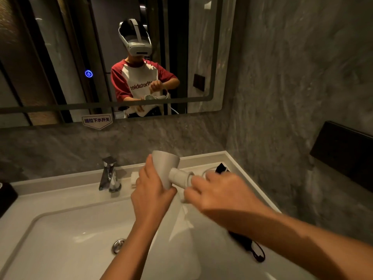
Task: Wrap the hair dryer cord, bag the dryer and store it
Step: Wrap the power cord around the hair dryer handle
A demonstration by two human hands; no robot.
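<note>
Faucet (109, 174) stands at the rear of the white sink (60, 229), drain (118, 245) visible in the basin. Left hand (150, 190) is wrapped around the barrel of the white hair dryer (166, 168), held above the sink's right edge with its handle pointing right. Right hand (220, 193), blurred, has fingers curled at the handle end; what they pinch cannot be told. White cord (207, 171) loops on the bench (232, 164) behind. Black bag (247, 244) lies on the bench under the right forearm.
</note>
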